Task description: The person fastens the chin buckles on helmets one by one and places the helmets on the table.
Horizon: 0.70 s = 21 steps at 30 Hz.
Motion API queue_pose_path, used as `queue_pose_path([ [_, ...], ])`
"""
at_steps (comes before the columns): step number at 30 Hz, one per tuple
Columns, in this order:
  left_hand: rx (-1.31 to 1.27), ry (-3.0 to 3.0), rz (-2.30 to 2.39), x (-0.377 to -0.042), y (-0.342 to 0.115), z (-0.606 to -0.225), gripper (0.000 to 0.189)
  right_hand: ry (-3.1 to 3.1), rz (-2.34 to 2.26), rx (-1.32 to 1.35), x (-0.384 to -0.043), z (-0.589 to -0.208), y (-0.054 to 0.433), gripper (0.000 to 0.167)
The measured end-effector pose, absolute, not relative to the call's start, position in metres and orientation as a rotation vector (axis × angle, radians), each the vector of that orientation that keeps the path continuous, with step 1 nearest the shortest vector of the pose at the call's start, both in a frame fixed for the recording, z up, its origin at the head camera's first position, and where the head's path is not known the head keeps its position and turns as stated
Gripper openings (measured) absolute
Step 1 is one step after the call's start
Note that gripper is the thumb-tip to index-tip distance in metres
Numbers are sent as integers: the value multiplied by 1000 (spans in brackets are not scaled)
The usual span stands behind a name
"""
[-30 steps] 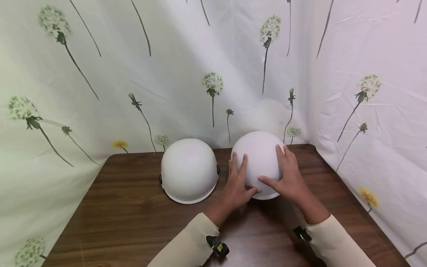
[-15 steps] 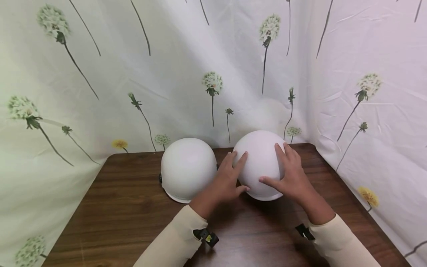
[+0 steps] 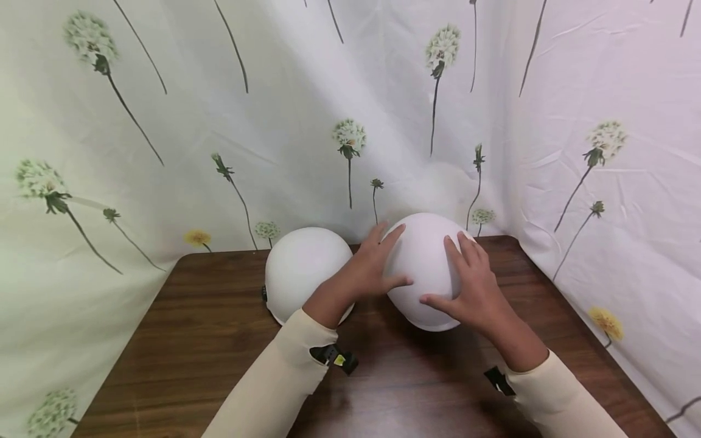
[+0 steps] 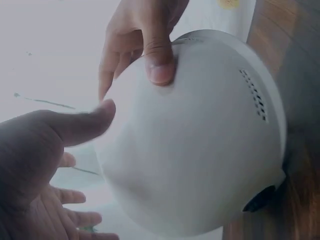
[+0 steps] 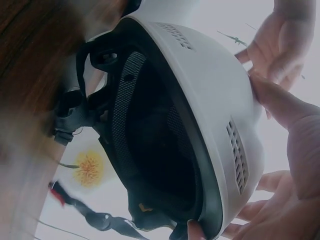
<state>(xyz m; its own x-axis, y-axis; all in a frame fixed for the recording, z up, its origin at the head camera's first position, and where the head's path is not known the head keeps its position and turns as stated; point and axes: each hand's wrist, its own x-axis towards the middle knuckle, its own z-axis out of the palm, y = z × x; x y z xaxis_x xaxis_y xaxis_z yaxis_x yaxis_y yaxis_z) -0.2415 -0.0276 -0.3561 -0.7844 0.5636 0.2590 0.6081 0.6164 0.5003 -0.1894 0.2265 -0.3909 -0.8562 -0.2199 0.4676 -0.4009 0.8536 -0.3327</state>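
A white helmet (image 3: 424,274) sits tilted near the back of the table, between my two hands. My right hand (image 3: 476,286) grips its right side. In the right wrist view, the thumb lies on the shell and one fingertip reaches the rim; the helmet's black padded inside (image 5: 155,130) and dangling chin strap (image 5: 100,217) show. My left hand (image 3: 364,267) is at the helmet's left side, its fingers spread. The left wrist view has the left thumb (image 4: 90,122) beside the shell; whether it touches, I cannot tell.
A second white helmet (image 3: 301,261) rests to the left, partly behind my left hand and wrist. The brown wooden table (image 3: 208,340) ends at a white cloth (image 3: 274,121) printed with dandelions, behind and at the sides.
My left hand has slid off the helmet's front, moving left and then farther back. The helmet has turned and tilted a little while my right hand stays on it.
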Motion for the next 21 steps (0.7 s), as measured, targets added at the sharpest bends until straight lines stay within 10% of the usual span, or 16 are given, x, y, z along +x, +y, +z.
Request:
queue_pose_path([
  [21, -918, -2928, -764, -249, 2, -345, 123, -2422, 478, 606, -184, -389, 218, 120],
])
